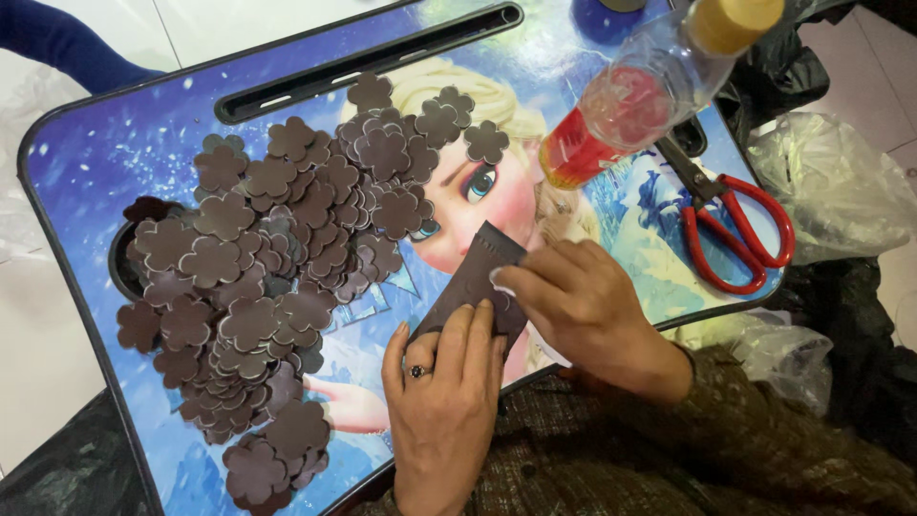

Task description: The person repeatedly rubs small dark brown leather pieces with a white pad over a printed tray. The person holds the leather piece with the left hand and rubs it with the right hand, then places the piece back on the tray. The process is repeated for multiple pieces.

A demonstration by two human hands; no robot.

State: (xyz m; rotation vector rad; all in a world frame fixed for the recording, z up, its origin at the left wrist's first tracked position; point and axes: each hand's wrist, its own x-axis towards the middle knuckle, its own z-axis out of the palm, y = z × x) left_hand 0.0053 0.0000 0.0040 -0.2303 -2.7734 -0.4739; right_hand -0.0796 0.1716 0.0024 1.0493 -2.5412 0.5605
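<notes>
- Progress, judged from the layout: a large pile of brown flower-shaped cutouts (277, 258) covers the worktop (86, 162) from 9 o'clock to centre, so much cutting appears complete.
- Work in hand: one brown foam strip (478, 282) lies near centre, slightly toward 5 o'clock, resting on the worktop surface.
- Left hand (444, 392): fingers extended flat, pressing the lower end of the strip; a ring shows on one finger.
- Right hand (583, 301): fingers curled, pinching the strip's right edge.
- Red-handled scissors (731, 229) lie unused at 3 o'clock, apart from both hands.
- Clear bottle (630, 105) with red contents lies tilted at 1 o'clock.
- Remaining: the strip itself is uncut; further stock is not visible.
</notes>
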